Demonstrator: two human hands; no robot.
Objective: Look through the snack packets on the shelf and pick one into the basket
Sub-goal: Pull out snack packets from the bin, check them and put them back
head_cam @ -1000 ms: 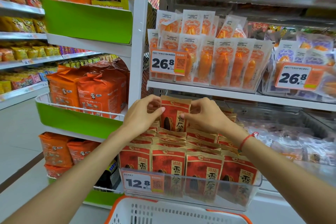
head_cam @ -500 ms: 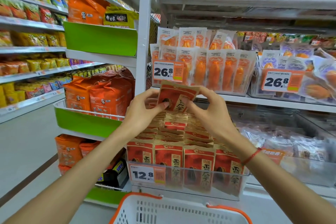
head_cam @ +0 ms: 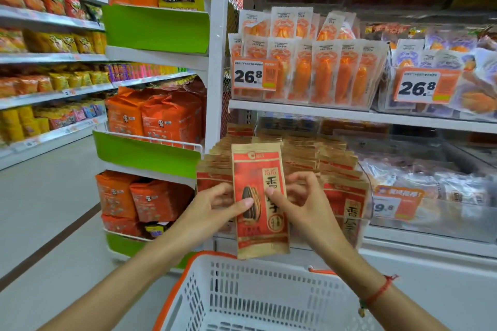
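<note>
Head view: left hand point(head_cam: 215, 205) and right hand point(head_cam: 301, 204) each pinch one red snack packet point(head_cam: 259, 201), fingers curled at its sides. Packet upright, above the white basket point(head_cam: 258, 295), before the stocked shelf point(head_cam: 336, 169).

Single head-worn view, forward and down, close over the basket point(head_cam: 258, 295), facing the snack shelf point(head_cam: 349, 115).

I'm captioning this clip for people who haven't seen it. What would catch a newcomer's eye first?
The red and tan snack packet at centre, held upright by the left hand and right hand just above the white basket. Behind it stand rows of like packets, and above them an orange price tag reading 26.8.
</note>
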